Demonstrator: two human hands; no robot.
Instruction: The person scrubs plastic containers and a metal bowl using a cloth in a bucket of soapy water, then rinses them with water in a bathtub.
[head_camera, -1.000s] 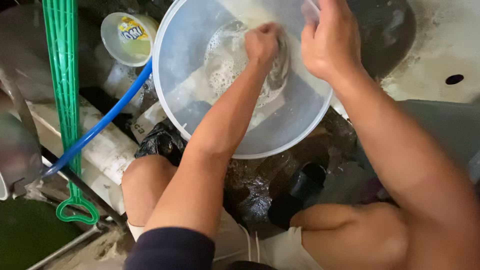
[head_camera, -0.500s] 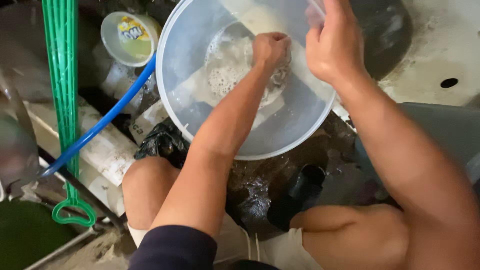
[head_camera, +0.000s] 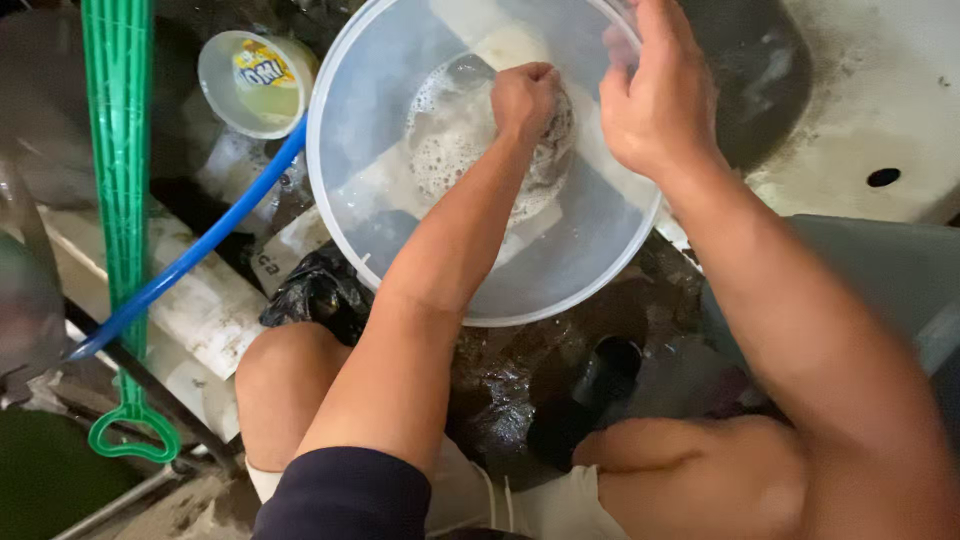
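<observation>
While our left hand (head_camera: 525, 98) presses a closed fist into the suds, our right hand (head_camera: 655, 100) pinches the far rim of the clear tub (head_camera: 400, 90), tilted before our knees; thin, light, flexible and probably slippery.

Outdoor washing spot, hose (head_camera: 190, 258), stained concrete floor (head_camera: 880, 90)

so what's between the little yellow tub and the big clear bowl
In the head view, only the end of the blue hose runs up between the small tub and the clear bowl, meeting the bowl's rim.
</observation>
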